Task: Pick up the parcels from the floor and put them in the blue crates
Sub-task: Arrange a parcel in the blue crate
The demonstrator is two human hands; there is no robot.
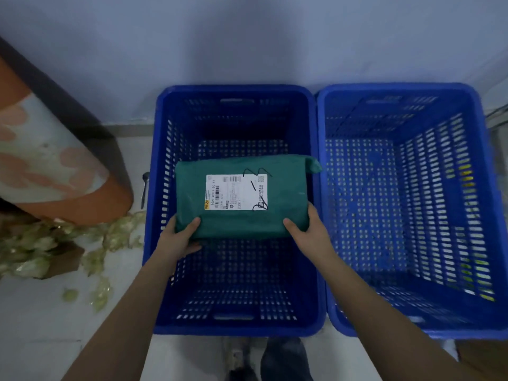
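Note:
A green parcel [286, 204] with a white shipping label hangs flat over the left blue crate [156, 188], label facing up. My left hand [180, 239] grips its near left corner, thumb on top. My right hand [309, 232] grips its near right corner the same way. Nothing lies on the left crate's perforated bottom. Beside it on the right, the second blue crate [483, 188] also holds nothing.
Both crates stand against a pale wall. An orange and grey object [55, 166] leans at the left, with crumpled plastic wrap [41, 251] and a brown cardboard piece on the floor below it. My feet show at the bottom edge.

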